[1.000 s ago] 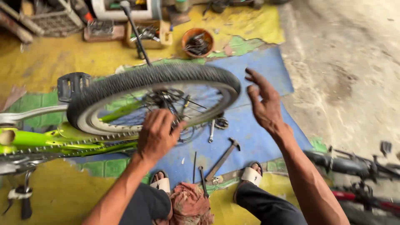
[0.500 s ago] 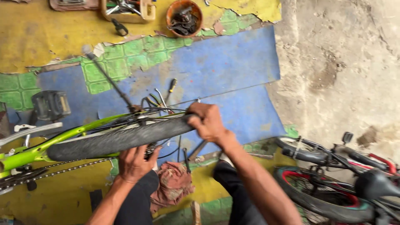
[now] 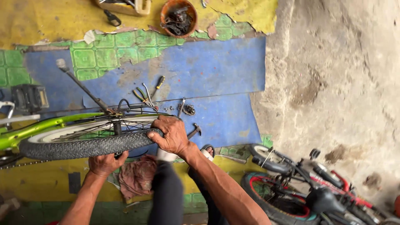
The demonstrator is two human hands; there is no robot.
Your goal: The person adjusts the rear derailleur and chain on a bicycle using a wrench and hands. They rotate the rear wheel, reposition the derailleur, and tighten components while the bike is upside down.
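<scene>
2 bicycles (image 3: 50,129) (image 3: 308,187) (1 hammer (image 3: 193,131)).

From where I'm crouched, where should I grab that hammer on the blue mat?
Probably take the hammer by the bare handle, coming from above. Its head points right on the blue mat, and the handle runs left under the right hand, which rests on the tyre, so lift that hand first.

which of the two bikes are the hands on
The green bike at left: both hands grip its tyre. The red bike at lower right lies untouched.
</scene>
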